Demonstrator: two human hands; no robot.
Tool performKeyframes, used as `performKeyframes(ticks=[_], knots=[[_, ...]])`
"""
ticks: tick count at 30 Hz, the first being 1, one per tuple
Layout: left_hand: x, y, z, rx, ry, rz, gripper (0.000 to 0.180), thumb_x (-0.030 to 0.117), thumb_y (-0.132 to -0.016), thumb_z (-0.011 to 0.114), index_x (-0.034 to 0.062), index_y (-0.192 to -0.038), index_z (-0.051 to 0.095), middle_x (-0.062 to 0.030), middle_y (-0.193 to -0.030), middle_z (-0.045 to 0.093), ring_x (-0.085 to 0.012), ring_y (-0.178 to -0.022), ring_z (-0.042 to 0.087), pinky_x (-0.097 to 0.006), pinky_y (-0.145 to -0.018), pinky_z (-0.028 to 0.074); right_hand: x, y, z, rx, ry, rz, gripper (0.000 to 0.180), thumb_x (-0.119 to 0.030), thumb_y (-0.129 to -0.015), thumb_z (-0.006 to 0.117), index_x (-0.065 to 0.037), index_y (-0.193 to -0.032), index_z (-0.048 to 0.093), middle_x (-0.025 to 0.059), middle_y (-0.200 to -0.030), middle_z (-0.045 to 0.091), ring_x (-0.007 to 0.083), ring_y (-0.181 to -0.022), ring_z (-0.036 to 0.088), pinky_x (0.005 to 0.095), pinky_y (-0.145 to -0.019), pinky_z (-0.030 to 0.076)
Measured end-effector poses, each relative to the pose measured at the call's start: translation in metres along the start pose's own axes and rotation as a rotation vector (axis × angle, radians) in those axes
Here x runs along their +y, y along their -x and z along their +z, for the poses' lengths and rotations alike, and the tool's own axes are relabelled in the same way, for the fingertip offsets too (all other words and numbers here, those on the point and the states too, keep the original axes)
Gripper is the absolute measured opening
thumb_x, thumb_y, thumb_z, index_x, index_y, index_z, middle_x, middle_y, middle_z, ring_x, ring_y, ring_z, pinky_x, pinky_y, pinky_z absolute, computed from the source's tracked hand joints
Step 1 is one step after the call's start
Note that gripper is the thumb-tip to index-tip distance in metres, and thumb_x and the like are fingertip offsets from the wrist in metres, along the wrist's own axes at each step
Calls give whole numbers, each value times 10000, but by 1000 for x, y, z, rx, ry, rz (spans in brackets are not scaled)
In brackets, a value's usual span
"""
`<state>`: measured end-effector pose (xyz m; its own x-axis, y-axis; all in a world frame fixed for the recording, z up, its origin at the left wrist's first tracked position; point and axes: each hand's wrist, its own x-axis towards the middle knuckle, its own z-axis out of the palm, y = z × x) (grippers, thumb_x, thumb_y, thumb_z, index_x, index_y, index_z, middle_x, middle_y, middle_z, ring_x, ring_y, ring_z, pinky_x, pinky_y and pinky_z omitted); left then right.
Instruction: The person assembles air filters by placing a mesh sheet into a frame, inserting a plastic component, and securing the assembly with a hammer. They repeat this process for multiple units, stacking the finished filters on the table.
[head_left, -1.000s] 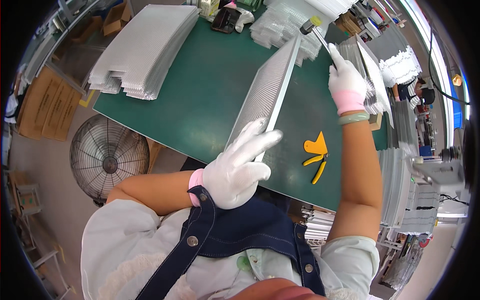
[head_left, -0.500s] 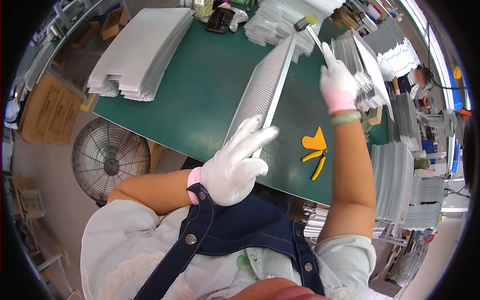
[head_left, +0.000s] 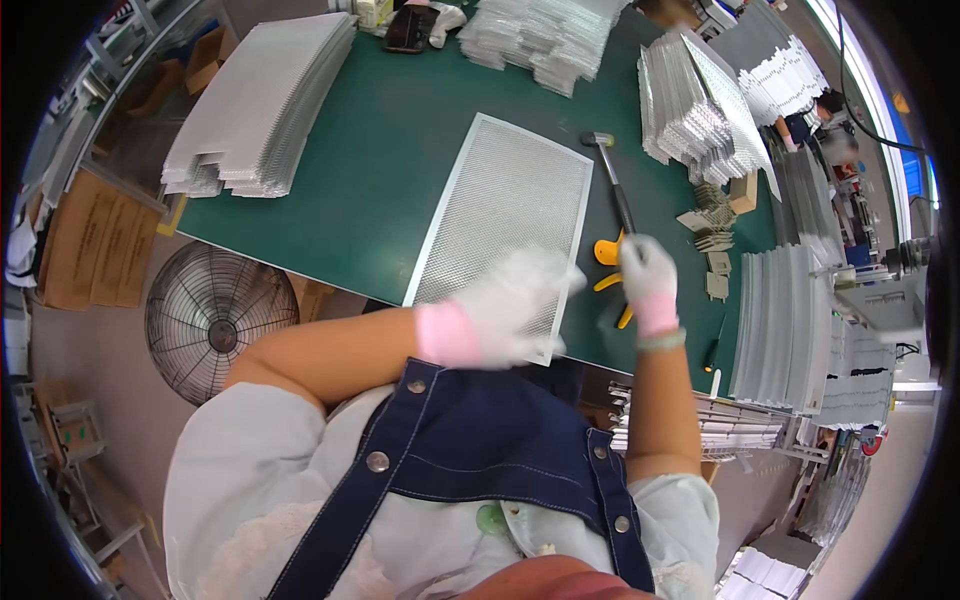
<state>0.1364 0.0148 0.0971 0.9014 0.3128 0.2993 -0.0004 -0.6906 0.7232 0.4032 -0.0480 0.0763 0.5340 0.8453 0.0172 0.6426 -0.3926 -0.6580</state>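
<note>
A framed mesh panel (head_left: pixel 505 190) lies flat on the green table, its near end toward me. Over that near end is my left hand (head_left: pixel 505 305), in a white glove with a pink cuff; it is blurred, but its fingers look spread, and I cannot tell whether they touch the panel. To the panel's right, my right hand (head_left: pixel 650 275), also gloved, closes on the handle end of a mallet (head_left: pixel 615 185), whose head points away from me. Beside and partly under this hand are a yellow scraper (head_left: pixel 606 252) and yellow-handled pliers (head_left: pixel 607 283).
Stacked mesh sheets stand at the far left (head_left: pixel 255 100), far middle (head_left: pixel 545 40) and right (head_left: pixel 690 100). Small flat metal pieces (head_left: pixel 715 225) and a screwdriver (head_left: pixel 713 350) lie on the right. Light panels (head_left: pixel 780 325) stand beyond the right edge; a floor fan (head_left: pixel 222 325) is at left.
The panel has gone from tilted on edge to flat on the table. My right hand has come down and nearer with the mallet. My left hand has shifted right off the panel's edge.
</note>
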Motion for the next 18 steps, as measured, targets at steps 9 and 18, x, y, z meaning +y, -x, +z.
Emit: performKeyframes(ticks=[9, 18], knots=[[-80, 51, -32, 420, 355, -880, 621, 331, -976, 578, -123, -1372, 424, -228, -1295, 573, -267, -1191, 573, -343, -1025, 450, -9, 135, 25, -453, -508, 339, 468, -139, -929, 634, 61, -1327, 487, 79, -942, 640, 119, -770, 628, 263, -702, 535], [-46, 57, -24, 246, 965, -420, 552, 335, -995, 593, -61, -1361, 477, -109, -1266, 599, -173, -1149, 559, -333, -1021, 433, 12, 163, 38, -86, -675, 98, 609, -19, -883, 667, 14, -1425, 389, 58, -1092, 591, 109, -972, 566, 262, -905, 474]])
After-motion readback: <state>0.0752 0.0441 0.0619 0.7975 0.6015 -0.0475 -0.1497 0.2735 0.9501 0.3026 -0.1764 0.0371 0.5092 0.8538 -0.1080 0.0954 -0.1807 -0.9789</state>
